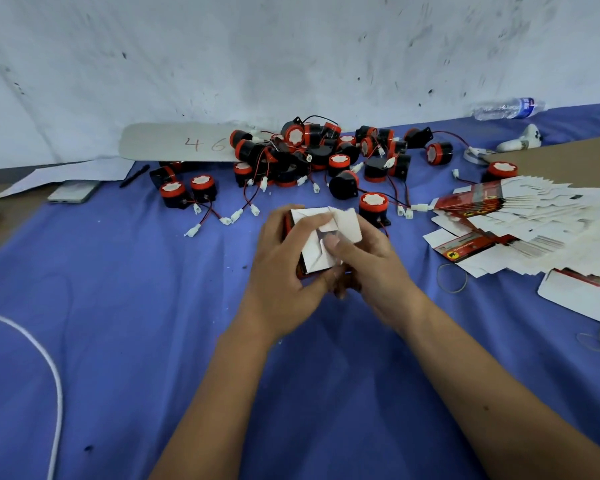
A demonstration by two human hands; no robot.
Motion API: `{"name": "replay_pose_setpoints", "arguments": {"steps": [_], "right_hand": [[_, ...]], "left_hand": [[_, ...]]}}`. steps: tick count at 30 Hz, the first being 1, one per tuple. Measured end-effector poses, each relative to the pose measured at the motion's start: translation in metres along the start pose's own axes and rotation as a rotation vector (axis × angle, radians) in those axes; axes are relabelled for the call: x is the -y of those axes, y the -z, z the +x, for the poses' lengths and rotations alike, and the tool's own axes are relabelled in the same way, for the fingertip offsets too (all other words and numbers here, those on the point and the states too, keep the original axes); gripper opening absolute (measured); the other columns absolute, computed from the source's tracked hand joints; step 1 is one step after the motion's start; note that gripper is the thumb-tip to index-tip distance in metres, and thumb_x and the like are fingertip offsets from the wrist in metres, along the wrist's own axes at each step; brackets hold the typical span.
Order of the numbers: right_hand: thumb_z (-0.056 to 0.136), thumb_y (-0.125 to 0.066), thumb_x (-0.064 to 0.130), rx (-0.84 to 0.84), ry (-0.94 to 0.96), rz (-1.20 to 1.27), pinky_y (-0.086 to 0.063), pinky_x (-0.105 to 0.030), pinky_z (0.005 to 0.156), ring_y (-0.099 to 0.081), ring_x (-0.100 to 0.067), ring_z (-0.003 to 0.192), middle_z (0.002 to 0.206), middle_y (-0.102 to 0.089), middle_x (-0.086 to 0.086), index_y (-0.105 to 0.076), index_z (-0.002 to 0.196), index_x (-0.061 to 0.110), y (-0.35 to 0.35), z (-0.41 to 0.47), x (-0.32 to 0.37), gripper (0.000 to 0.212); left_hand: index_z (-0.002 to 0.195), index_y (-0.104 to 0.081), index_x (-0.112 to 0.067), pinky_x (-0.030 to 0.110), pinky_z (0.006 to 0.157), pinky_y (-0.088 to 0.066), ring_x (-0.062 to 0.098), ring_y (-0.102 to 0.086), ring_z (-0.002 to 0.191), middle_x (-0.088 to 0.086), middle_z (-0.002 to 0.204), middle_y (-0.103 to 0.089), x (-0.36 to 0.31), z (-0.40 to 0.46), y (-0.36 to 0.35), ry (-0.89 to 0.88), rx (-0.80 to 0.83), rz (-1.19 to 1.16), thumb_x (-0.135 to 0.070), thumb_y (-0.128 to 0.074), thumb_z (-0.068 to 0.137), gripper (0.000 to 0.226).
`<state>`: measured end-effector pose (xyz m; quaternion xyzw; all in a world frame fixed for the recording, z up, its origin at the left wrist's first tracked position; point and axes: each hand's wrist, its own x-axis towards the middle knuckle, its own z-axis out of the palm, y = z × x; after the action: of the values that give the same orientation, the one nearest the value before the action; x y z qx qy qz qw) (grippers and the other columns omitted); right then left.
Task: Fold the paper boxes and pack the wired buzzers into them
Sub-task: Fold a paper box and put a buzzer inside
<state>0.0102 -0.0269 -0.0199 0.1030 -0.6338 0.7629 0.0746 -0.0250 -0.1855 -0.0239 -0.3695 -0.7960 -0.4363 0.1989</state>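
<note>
Both hands hold one small paper box [317, 249] above the blue cloth, its white flaps turned up toward me and partly folded over each other. My left hand [284, 258] wraps its left side, fingers over the top flap. My right hand [364, 258] grips the right side, thumb pressing on the flaps. A pile of black-and-red wired buzzers [312, 154] lies behind, by the wall. One buzzer [373, 204] stands just behind the box. Flat unfolded boxes [520, 223] fan out on the right.
A card marked 46 [177, 142], a pen [134, 175] and a phone [73, 192] lie at the back left. A water bottle [506, 107] lies at the back right. Rubber bands [451, 278] sit beside the flat boxes. A white cord [54, 375] curves at the left.
</note>
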Motion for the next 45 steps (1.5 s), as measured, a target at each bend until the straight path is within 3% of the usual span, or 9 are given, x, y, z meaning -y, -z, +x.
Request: {"name": "replay_pose_setpoints", "arguments": {"steps": [6, 10, 13, 16, 22, 28, 33, 38, 45], "right_hand": [[0.102, -0.054, 0.020, -0.032, 0.058, -0.048, -0.047, -0.033, 0.047, -0.055, -0.027, 0.060, 0.083, -0.061, -0.010, -0.048, 0.142, 0.040, -0.001, -0.002, 0.000, 0.045], [0.099, -0.046, 0.056, 0.120, -0.018, 0.067, -0.046, -0.034, 0.052, -0.049, -0.033, 0.076, 0.103, -0.057, -0.020, -0.042, 0.149, 0.045, -0.004, -0.001, 0.003, 0.051], [0.095, -0.029, 0.076, 0.141, -0.103, 0.158, -0.042, -0.034, 0.051, -0.043, -0.030, 0.071, 0.114, -0.055, -0.021, -0.046, 0.147, 0.046, -0.004, 0.003, 0.006, 0.063], [0.104, -0.038, 0.056, 0.057, -0.075, 0.149, -0.037, -0.030, 0.046, -0.044, -0.019, 0.058, 0.103, -0.061, -0.008, -0.054, 0.141, 0.041, 0.001, 0.003, 0.004, 0.043], [0.099, -0.057, 0.040, 0.007, -0.044, 0.007, -0.040, -0.030, 0.043, -0.050, -0.022, 0.057, 0.088, -0.058, -0.012, -0.059, 0.134, 0.035, -0.003, 0.000, -0.003, 0.035], [0.099, -0.063, 0.034, -0.051, -0.041, -0.098, -0.041, -0.028, 0.040, -0.058, -0.023, 0.061, 0.096, -0.072, 0.002, -0.062, 0.129, 0.028, -0.003, -0.001, -0.004, 0.031], [0.097, -0.068, 0.029, -0.111, 0.011, -0.213, -0.044, -0.029, 0.041, -0.067, -0.025, 0.063, 0.117, -0.071, 0.005, -0.063, 0.125, 0.027, 0.000, -0.001, -0.005, 0.029], [0.089, -0.077, 0.023, -0.235, 0.004, -0.253, -0.059, -0.033, 0.059, -0.072, -0.017, 0.099, 0.114, -0.072, 0.003, -0.065, 0.117, 0.021, 0.005, 0.002, -0.007, 0.030], [0.086, -0.079, 0.031, -0.179, -0.071, -0.263, -0.061, -0.046, 0.083, -0.072, -0.026, 0.098, 0.107, -0.075, -0.001, -0.071, 0.112, 0.022, 0.012, 0.004, -0.006, 0.029]], "left_hand": [[0.143, -0.051, -0.024, 0.040, 0.109, -0.042, 0.025, -0.043, 0.131, 0.000, 0.137, -0.040, -0.006, -0.002, -0.008, -0.023, -0.002, 0.024, -0.029, -0.059, 0.094, 0.049], [0.140, -0.053, -0.025, 0.036, 0.109, -0.041, 0.024, -0.041, 0.131, -0.001, 0.136, -0.040, -0.003, 0.000, -0.004, 0.021, -0.043, 0.065, -0.033, -0.055, 0.096, 0.044], [0.138, -0.054, -0.025, 0.037, 0.108, -0.042, 0.024, -0.042, 0.131, -0.001, 0.136, -0.039, 0.000, 0.001, -0.001, 0.026, -0.073, 0.064, -0.036, -0.055, 0.096, 0.043], [0.139, -0.052, -0.025, 0.038, 0.108, -0.041, 0.022, -0.042, 0.129, 0.000, 0.136, -0.039, -0.002, -0.001, -0.005, 0.017, -0.044, 0.072, -0.038, -0.055, 0.095, 0.046], [0.131, -0.052, -0.026, 0.040, 0.100, -0.046, 0.024, -0.045, 0.124, -0.006, 0.132, -0.042, -0.006, -0.001, -0.011, 0.029, -0.052, 0.013, -0.034, -0.055, 0.097, 0.036], [0.160, -0.017, -0.019, 0.031, 0.110, -0.043, 0.015, -0.040, 0.136, -0.012, 0.144, -0.036, 0.000, -0.005, -0.010, 0.056, 0.011, -0.025, -0.031, -0.078, 0.080, 0.101], [0.152, -0.036, -0.022, 0.031, 0.107, -0.045, 0.010, -0.049, 0.130, -0.014, 0.140, -0.049, 0.002, -0.001, -0.001, 0.120, 0.034, 0.015, -0.048, -0.080, 0.071, 0.096], [0.141, -0.047, -0.025, 0.033, 0.098, -0.050, 0.010, -0.056, 0.120, -0.016, 0.132, -0.057, -0.006, -0.001, -0.004, 0.131, 0.026, 0.038, -0.041, -0.093, 0.064, 0.092], [0.139, -0.050, -0.027, 0.035, 0.098, -0.050, 0.011, -0.056, 0.120, -0.017, 0.130, -0.057, -0.010, 0.000, 0.001, 0.119, 0.019, 0.098, -0.042, -0.097, 0.058, 0.094]]}}
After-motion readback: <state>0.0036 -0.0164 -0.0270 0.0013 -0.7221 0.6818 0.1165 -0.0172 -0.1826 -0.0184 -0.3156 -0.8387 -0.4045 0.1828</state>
